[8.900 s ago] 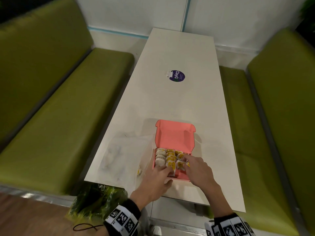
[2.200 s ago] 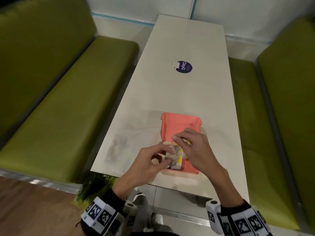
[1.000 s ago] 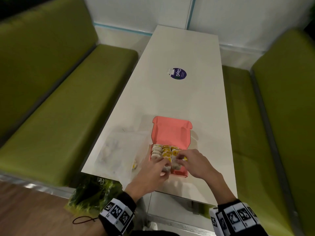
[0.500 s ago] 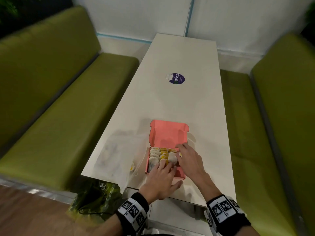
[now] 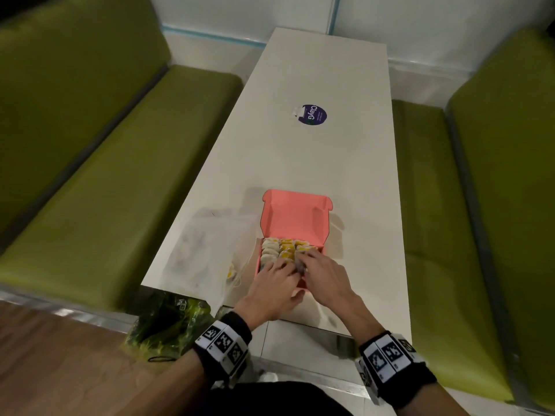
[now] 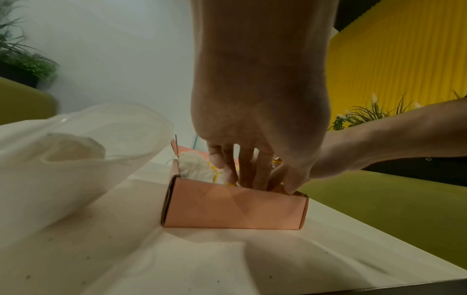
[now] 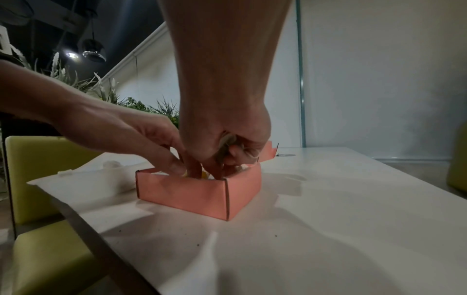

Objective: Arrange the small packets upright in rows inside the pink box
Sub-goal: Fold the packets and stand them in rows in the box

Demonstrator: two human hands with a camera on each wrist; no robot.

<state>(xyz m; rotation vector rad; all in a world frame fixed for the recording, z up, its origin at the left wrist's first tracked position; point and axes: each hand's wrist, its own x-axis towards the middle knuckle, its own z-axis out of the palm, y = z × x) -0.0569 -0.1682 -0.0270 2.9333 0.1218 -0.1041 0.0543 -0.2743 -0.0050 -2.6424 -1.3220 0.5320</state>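
While both hands crowd into the near end of the box, the long white table (image 5: 315, 163) carries everything: it runs away between two green benches (image 5: 90, 181), with a round dark sticker (image 5: 311, 114) out toward its far half. Near the table's near left corner lies a clear plastic bag (image 5: 198, 253), limp and crumpled, with a few pale shapes inside that I cannot make out well. Just beside it to the right, close to the near edge, stands the pink box (image 5: 295, 217), its lid thrown back toward the far end. Small packets (image 5: 285, 249) fill the far part of it in three rows, pale ones on the left and yellow-marked ones in the middle and right, standing on edge and pressed against each other. The left hand (image 5: 271, 291) reaches in with straight fingers (image 6: 246, 169) pushed down among the packets near the front wall, bracing the rows rather than gripping anything. The right hand (image 5: 326, 279) is curled, its fingers (image 7: 235, 153) pinching a crumpled pale packet (image 7: 226, 142) just above the box's right side. These packets look light, soft and papery, likely to flop or crush if squeezed, so I would judge the top edge the place to pinch, gently, while the other hand holds the neighbours upright and opens a gap. The near end of the rows, hidden under the hands, seems to be what remains to fill.
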